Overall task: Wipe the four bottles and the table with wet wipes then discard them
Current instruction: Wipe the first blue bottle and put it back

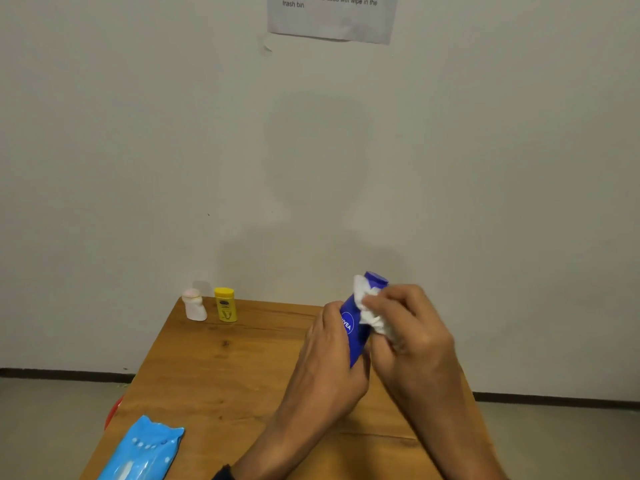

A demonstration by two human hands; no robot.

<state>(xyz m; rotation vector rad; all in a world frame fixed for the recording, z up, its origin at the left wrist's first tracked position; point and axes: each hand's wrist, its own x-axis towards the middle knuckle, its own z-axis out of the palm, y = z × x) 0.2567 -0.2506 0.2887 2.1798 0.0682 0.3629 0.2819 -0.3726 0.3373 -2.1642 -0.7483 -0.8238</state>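
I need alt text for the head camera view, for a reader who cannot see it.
A left hand holds a blue bottle above a wooden table while the right hand rubs it with a white wet wipe. A white bottle and a yellow bottle stand at the far-left corner; a blue wipes pack lies near-left.

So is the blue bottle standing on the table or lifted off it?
Lifted. The left hand grips the blue bottle tilted above the table, while the right hand presses a wet wipe against it.

Single head view, looking forward-down over table (214, 375) toward wall (138, 150), hands close.
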